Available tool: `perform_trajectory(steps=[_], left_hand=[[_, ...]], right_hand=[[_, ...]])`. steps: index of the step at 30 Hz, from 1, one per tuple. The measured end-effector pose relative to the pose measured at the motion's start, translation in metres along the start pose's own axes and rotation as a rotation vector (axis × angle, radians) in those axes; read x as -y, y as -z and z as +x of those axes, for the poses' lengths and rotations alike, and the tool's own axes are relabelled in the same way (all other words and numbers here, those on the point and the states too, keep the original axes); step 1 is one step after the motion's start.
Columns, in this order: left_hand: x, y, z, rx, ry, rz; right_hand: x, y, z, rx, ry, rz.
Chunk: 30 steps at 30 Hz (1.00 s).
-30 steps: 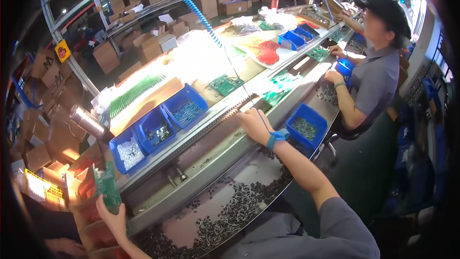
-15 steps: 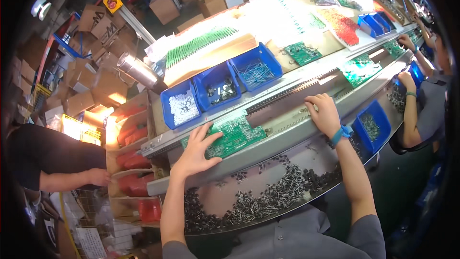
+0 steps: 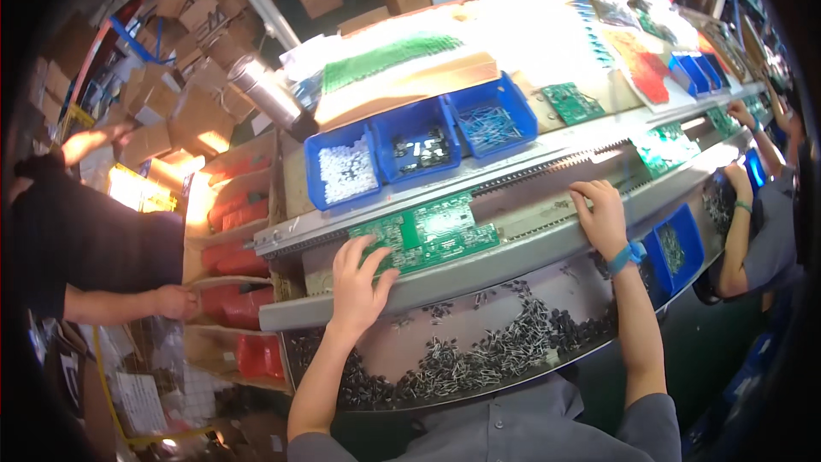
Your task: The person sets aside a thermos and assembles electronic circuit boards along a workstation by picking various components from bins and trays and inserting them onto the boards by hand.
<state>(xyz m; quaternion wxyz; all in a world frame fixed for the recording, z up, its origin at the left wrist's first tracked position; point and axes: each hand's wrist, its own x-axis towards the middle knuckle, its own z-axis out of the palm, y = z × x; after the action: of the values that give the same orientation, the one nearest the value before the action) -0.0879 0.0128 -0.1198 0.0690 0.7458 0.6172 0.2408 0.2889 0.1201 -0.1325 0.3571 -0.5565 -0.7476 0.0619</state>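
Observation:
A green circuit board (image 3: 440, 229) lies in the conveyor rail in front of me. My left hand (image 3: 359, 287) is at its near left edge with the fingers spread, fingertips over the board's corner. To the right of the board, over the rail, is my right hand (image 3: 604, 221), a blue band at its wrist. Its thumb and fingers are drawn together; whatever is between them is too small to make out. Below both hands, a metal tray (image 3: 398, 342) carries many loose black parts with wire leads (image 3: 479, 355).
Behind the rail stand blue bins of white parts (image 3: 346, 173), black parts (image 3: 421, 152) and blue leaded parts (image 3: 489, 127). Another blue bin (image 3: 676, 248) is at right. Co-workers' hands (image 3: 737, 178) are farther right; another person's hand (image 3: 175, 301) is by the cardboard compartments (image 3: 201, 248).
The view has shifted, so the bench sits farther right. My left hand has drawn back toward the board's near edge. My right hand still hovers over the rail.

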Motion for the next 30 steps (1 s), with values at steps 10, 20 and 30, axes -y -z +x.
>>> perform_trajectory(steps=[10,20,30], left_hand=[[-0.002,-0.003,-0.009,0.004,-0.036,0.015],[-0.003,-0.012,-0.010,0.001,-0.075,0.021],[-0.001,-0.009,-0.009,0.029,-0.034,-0.015]], right_hand=[[0.082,-0.005,0.044,0.106,0.365,0.081],[0.224,-0.189,0.134,0.527,0.886,0.040],[0.232,-0.223,0.141,0.516,0.789,0.040]])
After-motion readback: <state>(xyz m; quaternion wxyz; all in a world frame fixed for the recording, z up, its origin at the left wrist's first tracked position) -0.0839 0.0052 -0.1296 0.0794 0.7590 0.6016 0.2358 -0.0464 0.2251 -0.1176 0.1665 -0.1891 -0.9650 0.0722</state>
